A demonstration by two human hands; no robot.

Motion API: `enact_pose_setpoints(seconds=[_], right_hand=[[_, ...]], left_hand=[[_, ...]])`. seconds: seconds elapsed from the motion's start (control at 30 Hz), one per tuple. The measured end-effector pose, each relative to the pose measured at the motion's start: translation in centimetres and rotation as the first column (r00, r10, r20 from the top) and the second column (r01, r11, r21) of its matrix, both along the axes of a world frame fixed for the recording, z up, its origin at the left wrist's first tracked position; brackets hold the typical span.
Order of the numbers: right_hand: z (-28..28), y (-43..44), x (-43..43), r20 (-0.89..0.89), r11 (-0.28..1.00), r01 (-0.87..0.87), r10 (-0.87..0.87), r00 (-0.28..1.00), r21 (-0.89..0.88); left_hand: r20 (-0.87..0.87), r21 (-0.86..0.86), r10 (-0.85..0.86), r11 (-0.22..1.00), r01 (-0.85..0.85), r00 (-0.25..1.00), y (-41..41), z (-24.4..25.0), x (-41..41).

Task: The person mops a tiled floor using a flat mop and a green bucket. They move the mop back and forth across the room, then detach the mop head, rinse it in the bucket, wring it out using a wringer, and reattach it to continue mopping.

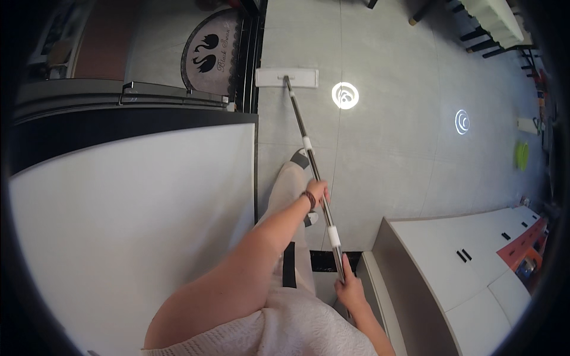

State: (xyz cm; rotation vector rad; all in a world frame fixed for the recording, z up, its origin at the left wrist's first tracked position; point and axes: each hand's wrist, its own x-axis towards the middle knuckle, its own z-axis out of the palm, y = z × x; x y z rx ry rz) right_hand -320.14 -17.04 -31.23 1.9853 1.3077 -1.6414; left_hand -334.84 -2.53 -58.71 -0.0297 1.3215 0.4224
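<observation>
A flat mop with a metal pole [297,113] slants from its white rectangular head [307,78] on the floor down towards my body. Partway along the pole, my left hand [317,192] is wrapped around it, a dark bracelet at the wrist. My right hand [350,289] grips the pole lower in the picture, near its upper end, with one finger laid along the metal. White sleeves join the pole's sections. The mop head lies flat on the tiles, its left end against a dark door track [250,66].
Grey floor tiles [383,155] reflect ceiling lights. A white panel [147,191] stands close on my left. White cabinets [445,242] with dark handles are at the lower right. A half-round mat [209,53] lies beyond the track. Chair legs [478,40] and a green basin [522,155] are farther off.
</observation>
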Motion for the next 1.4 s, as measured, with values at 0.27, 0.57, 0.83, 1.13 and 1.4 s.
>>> enact_pose_setpoints(seconds=[0.27,0.57,0.83,1.13,1.4], right_hand=[[7.6,-0.1,1.5,0.099,0.944,0.018,0.015,0.995,-0.33],[-1.6,4.4,-2.9,-0.237,0.963,0.266,-0.269,0.934,-0.045],[-4.0,24.4,-7.3,-0.325,0.646,0.604,-0.76,0.563,-0.467],[1.7,27.9,-5.3,-0.172,0.261,0.58,-0.964,0.203,-0.772],[-7.4,30.4,-7.7,-0.119,0.015,0.233,-0.89,-0.441,-0.972]], left_hand=[[0.059,-0.194,0.125,0.975,-0.112,0.99,-8.3,5.8,2.6],[-0.132,-0.093,-0.071,0.994,0.059,0.989,7.1,0.3,-2.8],[-0.408,0.204,-0.487,0.776,0.597,0.772,27.8,-6.1,-7.7],[-0.479,0.145,-0.152,0.958,0.249,0.864,29.6,3.9,-5.2],[-0.765,-0.415,-0.274,-0.482,0.771,-0.583,39.4,-3.9,-9.0]])
